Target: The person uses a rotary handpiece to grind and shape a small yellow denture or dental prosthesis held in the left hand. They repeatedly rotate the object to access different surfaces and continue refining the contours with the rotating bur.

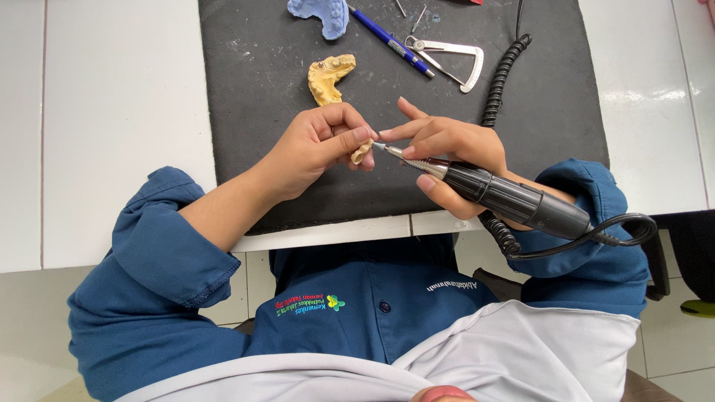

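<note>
One small yellow piece (363, 152) sits pinched between left-hand fingers (356, 138), touching the handpiece (514, 199) tip.

The left hand (320, 145) pinches a small yellow piece (363, 152) between thumb and fingers. The right hand (450, 152) grips a black rotary tool (514, 199), its tip touching the piece. On the dark mat (246, 89) beyond lie a yellow tooth cast (329, 78), a blue cast (320, 16), a blue pen (391, 41) and a metal caliper (447, 58).

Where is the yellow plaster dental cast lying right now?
The yellow plaster dental cast lies on the black mat, just beyond the left hand, near the blue cast.
</note>
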